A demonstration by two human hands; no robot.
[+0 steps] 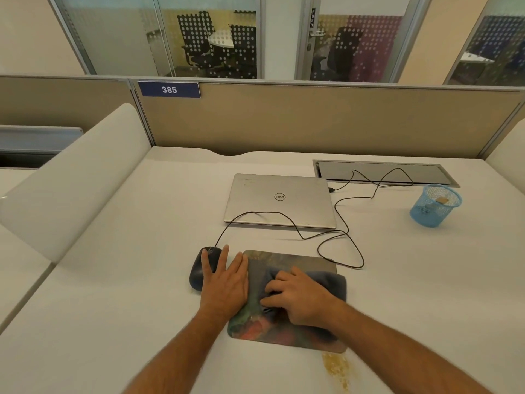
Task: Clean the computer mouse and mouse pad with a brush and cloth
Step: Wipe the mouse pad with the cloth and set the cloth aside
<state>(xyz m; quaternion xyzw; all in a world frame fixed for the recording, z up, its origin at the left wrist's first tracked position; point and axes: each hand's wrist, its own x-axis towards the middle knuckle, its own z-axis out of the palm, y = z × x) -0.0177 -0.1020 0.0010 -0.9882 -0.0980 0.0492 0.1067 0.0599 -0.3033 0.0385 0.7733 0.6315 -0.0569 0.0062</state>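
A colourful mouse pad lies on the white desk in front of me. My right hand presses a dark grey cloth onto the pad's middle, fingers curled into the fabric. My left hand lies flat with fingers spread on the pad's left edge, partly over a black wired mouse that sits just left of the pad. The mouse's cable loops across the desk to the right. No brush is in view.
A closed silver laptop lies behind the pad. A blue mesh cup stands at the right. A cable hatch sits at the back right. A yellowish stain marks the desk below the pad. Partition walls surround the desk.
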